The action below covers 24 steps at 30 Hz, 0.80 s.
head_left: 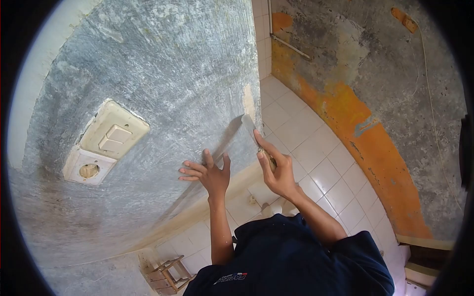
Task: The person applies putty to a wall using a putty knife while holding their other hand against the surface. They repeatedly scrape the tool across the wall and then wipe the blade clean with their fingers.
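Note:
My right hand (279, 170) is closed around the handle of a putty knife (249, 127), index finger stretched along it. The blade's tip meets the grey wall (163, 64) near its outer corner, just below a pale, beige patch (248, 98). My left hand (210, 173) is spread with fingers apart, at the wall surface to the left of the knife, holding nothing. A long shadow of the knife and arm falls across the wall between my hands.
A light switch (116, 132) and a socket (90, 167) are set in the wall at left. White tiles (321, 163) cover the floor. A small wooden stool (170, 274) stands at lower left. Another wall (380, 163), orange and grey, rises at right, with a cord (428, 84) hanging along it.

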Tool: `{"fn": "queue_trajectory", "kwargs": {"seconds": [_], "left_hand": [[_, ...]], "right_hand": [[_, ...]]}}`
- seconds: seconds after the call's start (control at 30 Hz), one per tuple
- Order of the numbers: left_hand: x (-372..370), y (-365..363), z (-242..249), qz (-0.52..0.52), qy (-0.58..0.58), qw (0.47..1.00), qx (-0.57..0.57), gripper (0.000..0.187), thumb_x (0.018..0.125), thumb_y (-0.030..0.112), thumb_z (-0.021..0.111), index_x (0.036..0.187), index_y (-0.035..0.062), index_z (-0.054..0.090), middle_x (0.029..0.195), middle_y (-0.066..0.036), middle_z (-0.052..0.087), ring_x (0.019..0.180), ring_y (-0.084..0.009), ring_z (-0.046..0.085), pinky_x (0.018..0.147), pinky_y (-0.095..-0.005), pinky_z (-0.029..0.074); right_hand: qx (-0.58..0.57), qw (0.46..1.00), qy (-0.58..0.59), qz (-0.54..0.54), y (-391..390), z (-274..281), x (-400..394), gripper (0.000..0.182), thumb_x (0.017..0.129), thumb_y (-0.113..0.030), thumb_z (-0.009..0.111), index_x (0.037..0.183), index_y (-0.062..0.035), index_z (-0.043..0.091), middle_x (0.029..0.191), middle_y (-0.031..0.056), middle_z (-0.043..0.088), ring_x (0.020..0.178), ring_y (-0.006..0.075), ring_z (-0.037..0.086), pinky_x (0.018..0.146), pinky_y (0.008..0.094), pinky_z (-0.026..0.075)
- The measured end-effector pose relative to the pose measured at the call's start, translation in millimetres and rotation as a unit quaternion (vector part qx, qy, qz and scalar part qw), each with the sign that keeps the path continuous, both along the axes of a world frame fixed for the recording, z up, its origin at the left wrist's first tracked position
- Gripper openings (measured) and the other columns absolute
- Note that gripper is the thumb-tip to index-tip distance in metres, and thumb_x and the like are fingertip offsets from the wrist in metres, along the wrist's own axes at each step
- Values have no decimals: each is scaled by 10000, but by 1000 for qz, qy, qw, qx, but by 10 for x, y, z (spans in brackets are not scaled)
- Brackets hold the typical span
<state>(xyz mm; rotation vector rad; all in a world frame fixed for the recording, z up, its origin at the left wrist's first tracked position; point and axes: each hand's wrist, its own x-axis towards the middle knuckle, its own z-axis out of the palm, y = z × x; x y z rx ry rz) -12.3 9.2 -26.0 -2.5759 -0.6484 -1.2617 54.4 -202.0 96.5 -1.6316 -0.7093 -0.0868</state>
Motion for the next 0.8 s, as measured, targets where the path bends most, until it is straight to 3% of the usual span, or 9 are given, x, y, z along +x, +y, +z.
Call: {"fn": "queue_trajectory", "kwargs": {"seconds": [0.17, 0.3, 0.37, 0.5, 0.6, 0.67, 0.8], "left_hand": [[6, 1, 16, -19, -16, 1000, 2, 1035, 913, 580, 682, 1680, 242, 75, 1603, -377, -297, 1420, -562, -403, 1010, -789, -261], [-3, -20, 38, -7, -6, 1000, 10, 1058, 907, 572, 693, 1681, 221, 63, 1601, -376, -305, 1419, -565, -401, 1011, -792, -256], [6, -24, 33, -3, -1, 1000, 8, 1026, 906, 562, 696, 1675, 225, 105, 1603, -372, -307, 1418, -571, -400, 1011, -793, -253], [16, 23, -3, -20, -20, 1000, -1, 916, 913, 557, 688, 1636, 222, 236, 1608, -370, -298, 1418, -578, -394, 1012, -794, -249], [-4, -28, -26, -4, -10, 1000, 5, 876, 910, 561, 690, 1610, 225, 283, 1613, -367, -291, 1419, -577, -394, 1014, -795, -246], [-6, -33, -7, 17, 10, 1000, -8, 854, 910, 572, 686, 1593, 210, 322, 1620, -355, -289, 1422, -576, -391, 1016, -796, -245], [-13, 5, -30, 10, 4, 1000, 3, 798, 921, 587, 668, 1557, 193, 390, 1625, -339, -296, 1418, -579, -393, 1019, -795, -243]], "right_hand": [[-28, 999, -40, 1, -35, -254, 1, 477, 993, -28, 625, 1465, -66, 569, 1284, 211, 696, 897, 274, 770, 795, 322, 563], [-35, 999, 26, 23, -60, 174, 15, 482, 987, -24, 630, 1463, -69, 570, 1289, 209, 693, 944, 314, 768, 821, 349, 576], [-21, 999, -43, 6, -68, 70, 58, 491, 984, -24, 631, 1468, -73, 568, 1263, 211, 703, 939, 335, 763, 824, 360, 578], [-51, 997, -50, 5, -49, -62, 21, 502, 981, -18, 633, 1475, -77, 561, 1253, 212, 706, 941, 343, 760, 820, 363, 578], [-39, 998, -54, 5, -61, 244, 26, 506, 979, -10, 632, 1475, -78, 562, 1255, 222, 701, 967, 345, 758, 825, 359, 578], [-76, 996, 35, 28, -72, 543, 36, 505, 981, -13, 630, 1477, -81, 562, 1241, 236, 702, 1020, 353, 750, 852, 358, 577], [-8, 997, -71, -9, 24, 70, -32, 493, 989, -29, 628, 1475, -83, 565, 1219, 246, 708, 963, 340, 763, 825, 354, 575]]}}
